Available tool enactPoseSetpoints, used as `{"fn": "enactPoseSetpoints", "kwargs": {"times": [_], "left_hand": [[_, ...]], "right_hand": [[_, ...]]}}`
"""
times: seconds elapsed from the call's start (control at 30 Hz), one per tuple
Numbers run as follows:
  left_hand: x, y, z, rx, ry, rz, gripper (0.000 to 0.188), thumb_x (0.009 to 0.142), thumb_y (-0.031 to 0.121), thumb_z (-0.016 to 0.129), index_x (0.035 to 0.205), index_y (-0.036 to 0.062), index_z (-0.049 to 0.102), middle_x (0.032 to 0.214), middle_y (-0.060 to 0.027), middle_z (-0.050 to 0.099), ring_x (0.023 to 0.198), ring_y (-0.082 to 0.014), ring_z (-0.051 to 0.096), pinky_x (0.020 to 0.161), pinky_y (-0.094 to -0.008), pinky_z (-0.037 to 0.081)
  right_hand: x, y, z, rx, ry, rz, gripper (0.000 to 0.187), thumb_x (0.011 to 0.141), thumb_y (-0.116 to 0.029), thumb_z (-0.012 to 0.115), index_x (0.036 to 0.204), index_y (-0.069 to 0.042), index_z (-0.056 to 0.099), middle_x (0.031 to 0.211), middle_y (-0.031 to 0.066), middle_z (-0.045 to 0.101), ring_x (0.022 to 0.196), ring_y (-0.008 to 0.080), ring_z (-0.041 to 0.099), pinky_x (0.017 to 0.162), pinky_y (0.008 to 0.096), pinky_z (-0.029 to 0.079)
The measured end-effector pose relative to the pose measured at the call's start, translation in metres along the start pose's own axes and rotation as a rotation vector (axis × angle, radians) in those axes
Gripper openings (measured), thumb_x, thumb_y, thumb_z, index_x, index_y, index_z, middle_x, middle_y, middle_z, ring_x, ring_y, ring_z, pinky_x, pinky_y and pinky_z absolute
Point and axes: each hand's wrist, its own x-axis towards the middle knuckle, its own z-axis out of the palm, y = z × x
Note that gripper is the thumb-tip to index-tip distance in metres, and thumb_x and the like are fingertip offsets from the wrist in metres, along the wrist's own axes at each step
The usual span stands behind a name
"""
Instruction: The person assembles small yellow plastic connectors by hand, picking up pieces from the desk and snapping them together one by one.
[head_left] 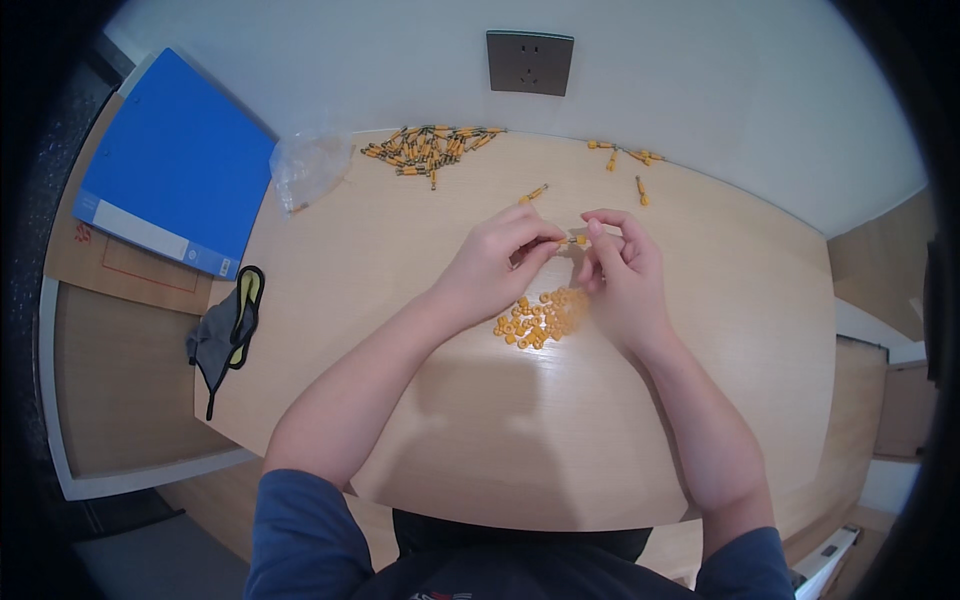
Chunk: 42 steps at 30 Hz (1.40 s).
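Over the middle of the table, my left hand point(500, 255) pinches a small dark-and-yellow rod-shaped connector point(572, 240) between thumb and forefinger. My right hand point(628, 268) meets its other end, where a small yellow ring nut point(582, 240) shows at the thumb and fingers. How far the nut sits on the connector is too small to tell. Below both hands lies a loose heap of yellow ring nuts point(530, 322), partly behind my right hand. Just beyond my left hand rests a single yellow-and-dark connector point(536, 193).
A pile of similar connectors point(425, 150) lies along the wall. Several others point(625, 155) are scattered at the back right. Left stand a clear plastic bag point(308, 170), a blue binder point(185, 150) and a grey face mask point(215, 335). A dark socket plate point(530, 62) is on the wall.
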Motion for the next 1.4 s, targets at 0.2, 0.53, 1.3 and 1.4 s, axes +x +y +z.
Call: {"fn": "enactPoseSetpoints", "kwargs": {"times": [0.2,0.53,1.3,1.4], "left_hand": [[0.001,0.001,-0.002,0.006,0.021,0.008,0.011,0.104,-0.001,0.079,0.115,-0.0005,0.08,0.101,-0.0083,0.07,0.083,-0.0149,0.068,0.07,-0.0297,0.054],[-0.002,0.0,0.0,0.115,0.068,0.104,0.014,0.102,-0.005,0.078,0.115,-0.0007,0.08,0.098,-0.0104,0.068,0.085,-0.0208,0.07,0.071,-0.0329,0.056],[-0.003,0.001,-0.001,0.195,0.134,0.247,0.02,0.098,-0.012,0.076,0.114,-0.0001,0.078,0.095,-0.0118,0.065,0.08,-0.0244,0.066,0.068,-0.0369,0.054],[-0.001,0.003,-0.001,0.198,0.125,0.258,0.019,0.099,-0.011,0.076,0.115,0.0,0.078,0.096,-0.0117,0.065,0.081,-0.0246,0.067,0.069,-0.0361,0.055]], "right_hand": [[0.001,0.001,0.013,-0.024,0.055,-0.154,0.036,0.113,-0.001,0.071,0.147,-0.001,0.057,0.088,0.0021,0.067,0.072,0.0054,0.059,0.065,0.0234,0.047],[0.002,0.014,0.008,-0.045,0.061,-0.152,0.017,0.113,-0.002,0.072,0.128,0.002,0.066,0.088,0.0031,0.07,0.064,0.0042,0.057,0.06,0.0238,0.043],[-0.002,-0.006,0.011,-0.066,-0.013,-0.079,0.025,0.117,-0.014,0.072,0.096,0.0,0.07,0.09,0.0054,0.071,0.075,0.0097,0.061,0.068,0.029,0.05],[0.003,-0.002,-0.005,-0.069,-0.094,-0.018,0.018,0.116,-0.011,0.073,0.103,0.0,0.07,0.091,0.003,0.07,0.077,0.0079,0.061,0.069,0.0274,0.049]]}}
